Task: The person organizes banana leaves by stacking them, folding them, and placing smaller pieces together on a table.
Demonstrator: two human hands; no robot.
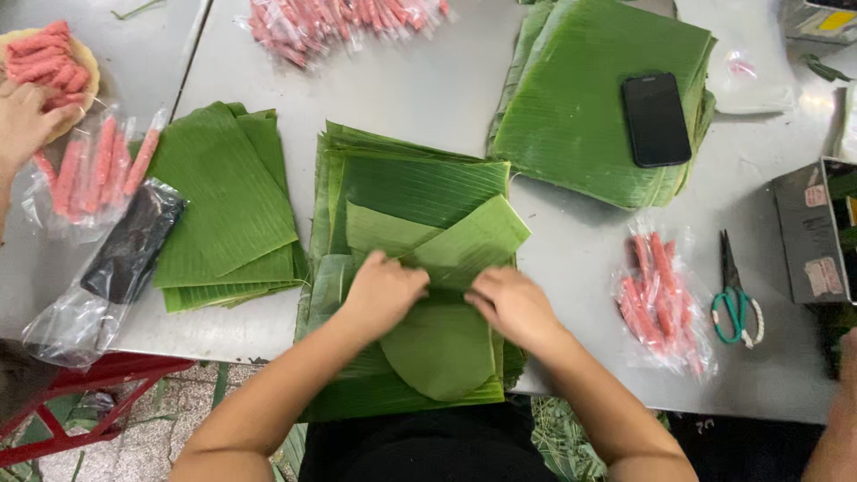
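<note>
A folded banana leaf (451,245) lies on top of the middle leaf stack (406,174) at the near edge of the worktop (420,85); a rounded leaf piece (442,348) sits just below it, toward the person; the left hand (384,290) presses down on the fold with its grip curled and pressed onto the leaf, the right hand (513,303) does the same just beside it, fingers bent flat on the leaf, neither grip visibly pinching anything. To the left lies a smaller leaf stack (228,201); beyond it a black phone in a clear bag (134,241) and a bag of pink sausages (94,170). At the far left edge another person's hand (22,120) rests near a round tray of sausages (49,58). At the far right of the worktop a large leaf stack (589,107) carries a black phone (656,119); nearer the person, a second bag of sausages (661,299) lies beside green-handled scissors (736,295); a third bag of sausages (335,22) lies at the far edge.
</note>
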